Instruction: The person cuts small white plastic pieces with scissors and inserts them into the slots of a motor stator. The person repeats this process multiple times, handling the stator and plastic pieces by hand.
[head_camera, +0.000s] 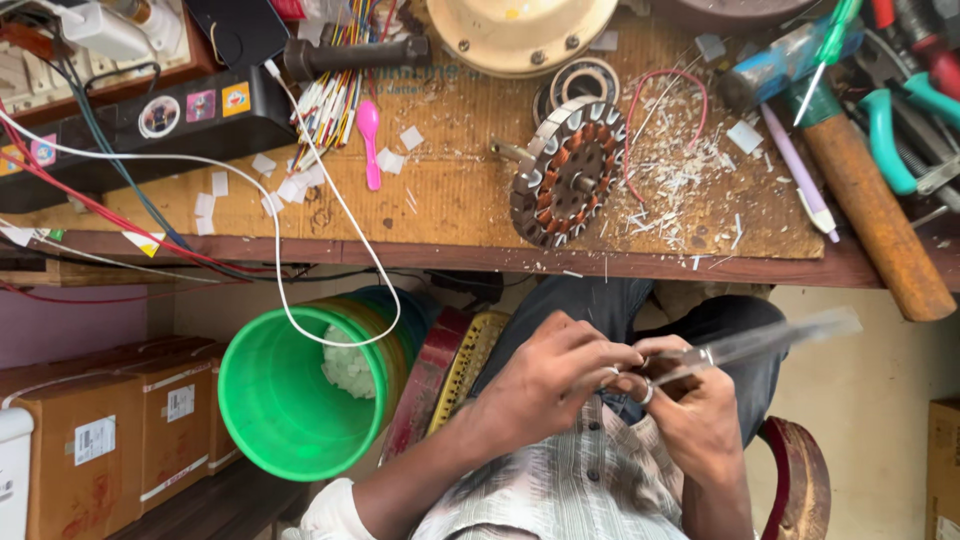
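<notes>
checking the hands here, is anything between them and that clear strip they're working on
Nothing visible is. The left hand and right hand meet over the lap, and the clear strip runs straight out from their fingers, up and to the right. It hangs free in the air below the workbench edge.

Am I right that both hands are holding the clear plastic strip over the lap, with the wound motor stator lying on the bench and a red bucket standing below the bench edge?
Not quite: the bucket is green, not red, as the head view shows. The rest holds: the left hand and right hand hold the clear plastic strip over the lap, and the wound motor stator lies on the bench.
</notes>
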